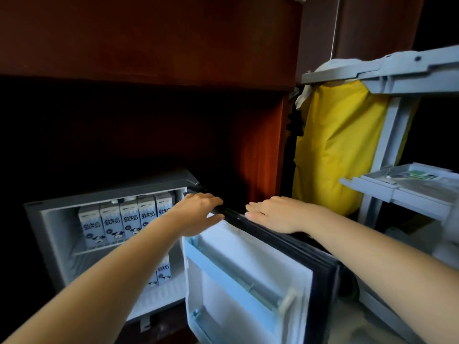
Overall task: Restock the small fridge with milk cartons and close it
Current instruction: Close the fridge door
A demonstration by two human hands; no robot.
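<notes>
The small grey fridge [44, 244] stands open inside a dark wooden cabinet. Several white-and-blue milk cartons [129, 220] stand in a row on its upper shelf, and more milk cartons [164, 271] stand on the bottom, partly hidden by my left arm. The fridge door [248, 276] swings out to the right, its white inner side facing me. My left hand [198, 213] grips the door's top edge near the hinge, thumb on the inner side. My right hand [275, 214] lies flat, fingers together, on the door's dark outer top edge.
A grey housekeeping cart [387, 78] with a yellow bag [340, 150] stands close on the right, behind the door. Its lower tray [402, 184] holds small items. Reddish wooden cabinet panels [263, 150] surround the fridge above and to the right.
</notes>
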